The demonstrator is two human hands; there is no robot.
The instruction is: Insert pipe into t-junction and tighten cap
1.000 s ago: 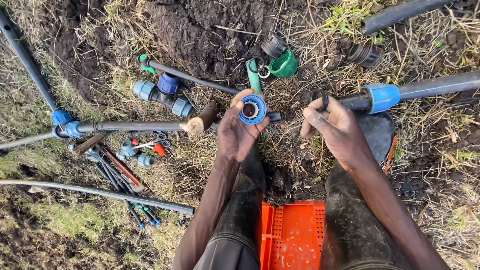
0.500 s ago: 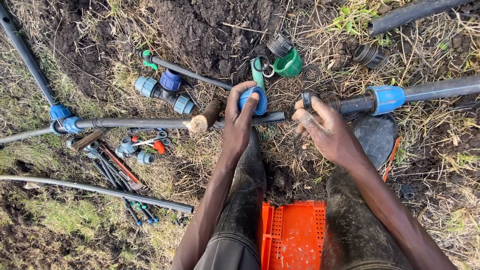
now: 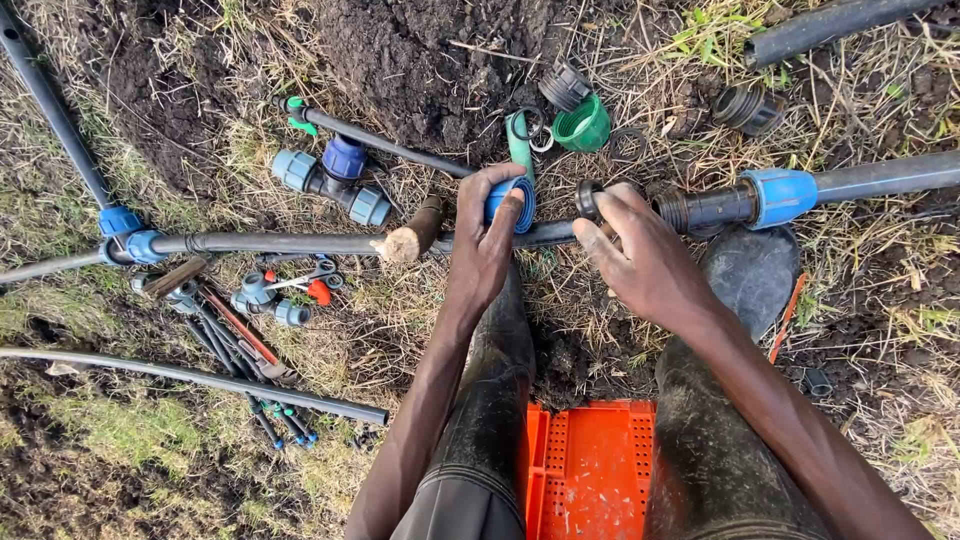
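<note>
Blue, the nut (image 3: pixel 510 203) now sits threaded over the black pipe (image 3: pixel 300 243), where a second ago the left hand (image 3: pixel 487 245) held it up with its round face to the camera. The left fingers are clamped around the nut, thumb on its near edge. The right hand (image 3: pixel 645 262) has come left and down onto the pipe end, fingers pinched on a dark ring (image 3: pixel 588 199) just right of the nut. Further right, the fitting (image 3: pixel 745 201) with its blue collar lies just beyond the right fingertips, its threaded mouth facing them. A wooden stub (image 3: pixel 412 233) rests against the pipe left of the nut, leaving little free pipe on that side. Far of the hands lie a green cap (image 3: pixel 583 126) and loose rings; near, an orange crate (image 3: pixel 590 470) shows between the knees.
</note>
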